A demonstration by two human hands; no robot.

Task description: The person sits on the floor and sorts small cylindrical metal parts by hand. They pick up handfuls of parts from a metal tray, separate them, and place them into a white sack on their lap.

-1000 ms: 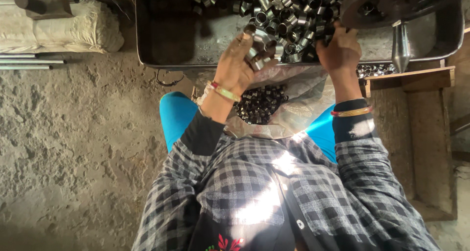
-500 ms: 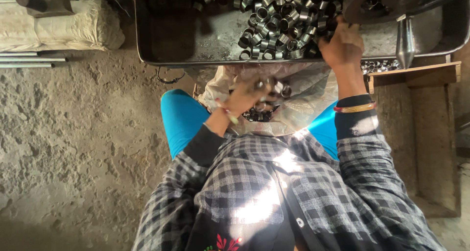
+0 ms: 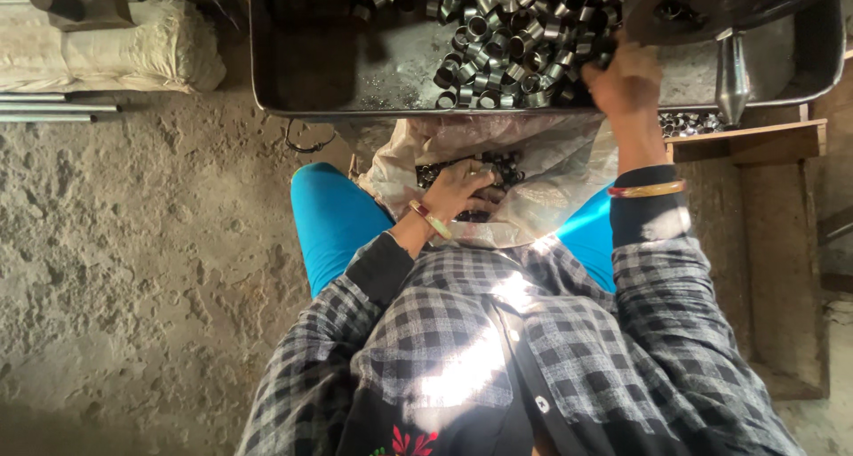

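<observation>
I look down at my lap, where a pale plastic sack [image 3: 551,167] lies open with dark metal rings [image 3: 502,164] inside. My left hand [image 3: 458,189] is down in the sack, fingers curled over the rings there. My right hand [image 3: 626,78] reaches up to the rim of a dark metal tray [image 3: 355,83] and rests at the edge of a heap of short steel rings [image 3: 506,38]. Whether the right hand grips any rings is hidden by its back.
A dark round wheel [image 3: 711,3] with a pointed steel spindle [image 3: 733,74] hangs over the tray's right end. A wooden frame [image 3: 764,145] stands at the right. Stuffed sacks [image 3: 107,52] and metal rods [image 3: 53,111] lie at the upper left on rough concrete floor [image 3: 133,269].
My left hand has come down from the tray's heap of rings into the sack on my lap. The right hand has stayed at the tray's rim.
</observation>
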